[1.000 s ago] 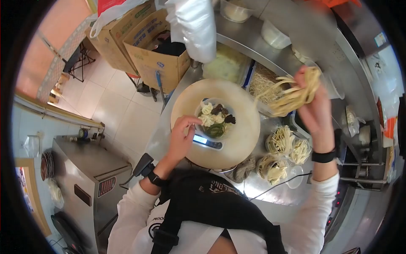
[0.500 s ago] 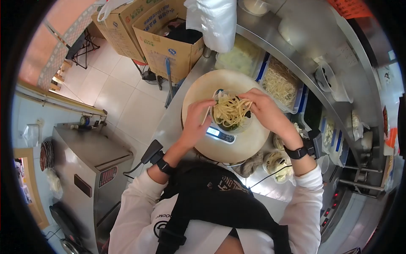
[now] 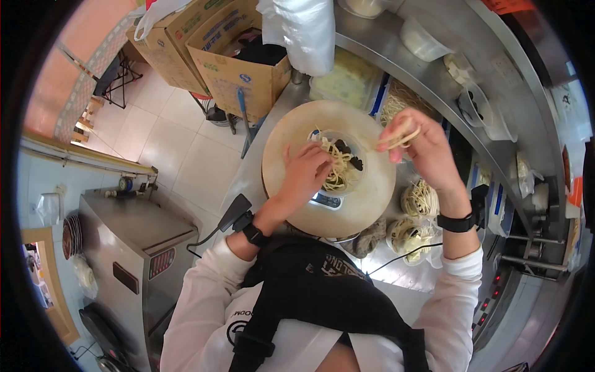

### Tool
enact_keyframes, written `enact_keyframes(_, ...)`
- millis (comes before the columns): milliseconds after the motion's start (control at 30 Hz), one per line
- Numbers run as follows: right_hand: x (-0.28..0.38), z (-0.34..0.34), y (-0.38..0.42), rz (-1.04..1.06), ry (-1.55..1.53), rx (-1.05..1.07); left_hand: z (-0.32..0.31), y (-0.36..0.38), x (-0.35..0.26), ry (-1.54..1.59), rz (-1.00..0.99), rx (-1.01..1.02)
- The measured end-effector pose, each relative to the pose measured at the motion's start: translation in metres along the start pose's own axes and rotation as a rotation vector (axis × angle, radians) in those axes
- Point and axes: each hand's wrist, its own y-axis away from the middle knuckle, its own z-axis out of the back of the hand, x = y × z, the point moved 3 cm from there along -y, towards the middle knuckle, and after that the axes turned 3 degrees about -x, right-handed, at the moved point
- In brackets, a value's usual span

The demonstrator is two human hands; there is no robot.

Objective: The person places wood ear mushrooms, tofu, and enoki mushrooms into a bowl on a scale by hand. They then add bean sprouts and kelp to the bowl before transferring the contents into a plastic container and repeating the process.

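A clear round bowl point(image 3: 359, 181) stands on a digital scale point(image 3: 326, 200) on the round chopping board point(image 3: 291, 127). In it lie pale noodle-like strips point(image 3: 336, 180) and dark pieces point(image 3: 356, 163) that look like black fungus. My left hand point(image 3: 305, 172) reaches over the bowl's left side, its fingers curled on the strips and partly hiding them. Off to the right, raised beyond the board's edge, my right hand point(image 3: 429, 152) pinches a small bunch of pale strips point(image 3: 400, 139). The scale's display is mostly covered by my left hand.
Behind the board are a tub of pale food in liquid point(image 3: 347, 80) and a tub of thin shreds point(image 3: 400, 102). Filled containers point(image 3: 419, 198) stand close at the right. A steel shelf point(image 3: 384, 40) overhangs the back right. Cardboard boxes point(image 3: 238, 77) stand at the far left.
My right hand has left the bowl and moved right with some strips. My left hand has shifted right over the bowl. Fewer strips lie in it, and more dark pieces show.
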Motion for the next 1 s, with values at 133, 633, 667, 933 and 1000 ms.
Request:
enact_keyframes(133,0.015,0.021,0.003,0.087,-0.322,-0.022,0.007,0.000,-0.012,0.057,-0.010,0.016)
enact_keyframes(633,0.029,0.263,0.056,0.303,-0.794,-0.178,0.010,0.066,-0.012,0.078,0.085,-0.022)
enact_keyframes(667,0.023,0.284,0.062,0.311,-0.805,-0.245,-0.002,0.077,-0.006,0.177,0.241,0.026)
enact_keyframes(933,-0.030,0.428,0.066,0.399,-0.880,-0.453,-0.041,0.095,0.014,0.287,0.716,0.121)
enact_keyframes(1000,-0.029,0.456,0.067,0.551,-0.950,-0.673,-0.049,0.097,0.014,0.325,0.762,0.123)
